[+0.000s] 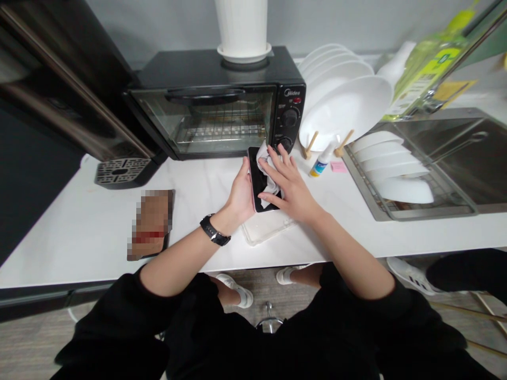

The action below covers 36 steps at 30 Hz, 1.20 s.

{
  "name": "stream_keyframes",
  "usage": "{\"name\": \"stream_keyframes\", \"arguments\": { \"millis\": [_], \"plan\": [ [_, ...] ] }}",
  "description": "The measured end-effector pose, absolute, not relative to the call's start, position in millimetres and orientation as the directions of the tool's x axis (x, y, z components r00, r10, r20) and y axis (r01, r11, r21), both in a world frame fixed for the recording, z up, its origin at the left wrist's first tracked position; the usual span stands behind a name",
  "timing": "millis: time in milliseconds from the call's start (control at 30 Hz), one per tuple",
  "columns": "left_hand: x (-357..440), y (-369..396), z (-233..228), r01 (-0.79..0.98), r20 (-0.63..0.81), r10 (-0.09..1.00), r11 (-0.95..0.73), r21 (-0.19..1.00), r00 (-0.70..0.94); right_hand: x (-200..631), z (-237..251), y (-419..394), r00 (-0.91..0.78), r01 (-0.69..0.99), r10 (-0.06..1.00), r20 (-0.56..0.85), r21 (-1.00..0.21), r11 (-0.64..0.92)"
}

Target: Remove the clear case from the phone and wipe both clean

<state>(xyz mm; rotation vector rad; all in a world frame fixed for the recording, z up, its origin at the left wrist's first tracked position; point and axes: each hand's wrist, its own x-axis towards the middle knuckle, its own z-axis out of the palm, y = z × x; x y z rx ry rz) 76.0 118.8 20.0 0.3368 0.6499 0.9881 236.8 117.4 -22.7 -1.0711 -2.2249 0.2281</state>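
Note:
A smartphone (pixel 258 182) with a dark screen is held above the counter, its left edge gripped by my left hand (pixel 241 194). My right hand (pixel 291 184) presses a crumpled white cloth (pixel 270 186) against the screen, its fingers partly spread over the cloth. Below the phone, a clear phone case (pixel 257 233) lies on the counter, partly covered by my right forearm and hand. A small spray bottle (pixel 320 162) with a blue and yellow label stands to the right of my right hand, beside a pink slip (pixel 338 167).
Behind my hands is a black toaster oven (pixel 214 79) bearing a white pot (pixel 242 26). White plates (pixel 344 111) stand in a rack at right, near a sink (pixel 372 208) with bowls (pixel 404 190). Another phone-like object (pixel 152 224) lies left. Someone's shoe (pixel 412 274) shows at lower right.

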Motion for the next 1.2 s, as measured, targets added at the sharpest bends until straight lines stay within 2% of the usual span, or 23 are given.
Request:
{"name": "stream_keyframes", "arguments": {
  "millis": [267, 500, 833, 1100, 1200],
  "plan": [
    [80, 114, 24, -0.698, -0.277, 0.873, 0.488, 0.524, 0.402, 233, -29, 114, -0.502, 0.633, 0.740, 0.448, -0.393, 0.667],
    [86, 110, 21, -0.733, -0.234, 0.926, 0.377, 0.566, 0.295, 228, -30, 111, -0.536, 0.624, 0.727, 0.430, -0.377, 0.684],
    [87, 105, 25, -0.672, -0.351, 0.863, 0.504, 0.542, 0.364, 228, -23, 111, -0.445, 0.644, 0.780, 0.439, -0.448, 0.620],
    [89, 108, 23, -0.720, -0.243, 0.914, 0.406, 0.564, 0.325, 227, -29, 111, -0.516, 0.592, 0.730, 0.448, -0.430, 0.682],
    [88, 107, 24, -0.712, -0.239, 0.908, 0.417, 0.565, 0.343, 226, -28, 110, -0.505, 0.593, 0.737, 0.450, -0.440, 0.674]
  ]
}}
